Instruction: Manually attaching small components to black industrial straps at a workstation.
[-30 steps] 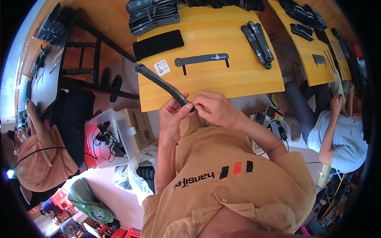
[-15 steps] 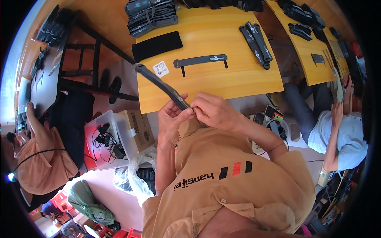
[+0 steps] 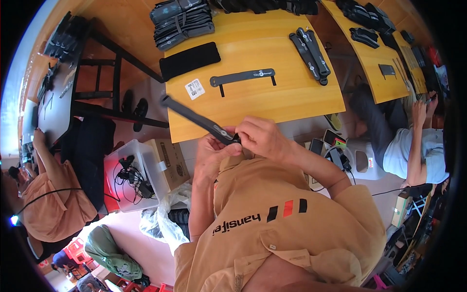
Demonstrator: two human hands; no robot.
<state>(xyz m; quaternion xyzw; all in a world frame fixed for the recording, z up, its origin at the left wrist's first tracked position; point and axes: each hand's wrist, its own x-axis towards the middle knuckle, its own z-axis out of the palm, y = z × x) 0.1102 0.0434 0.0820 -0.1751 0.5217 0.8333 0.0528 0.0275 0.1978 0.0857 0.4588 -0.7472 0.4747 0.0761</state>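
Pinched by left hand [image 3: 210,155], right hand [image 3: 264,138]: strap [image 3: 195,118], long axis slanting away leftward.

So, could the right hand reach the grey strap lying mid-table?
Probably yes: nothing stands between the right hand and the grey strap, though that hand is occupied at the end of the held strap.

Small workshop, wooden worktable [image 3: 262,104], bundled dark fabric pieces [image 3: 182,27], co-workers [image 3: 61,197] at neighbouring tables [image 3: 386,88]
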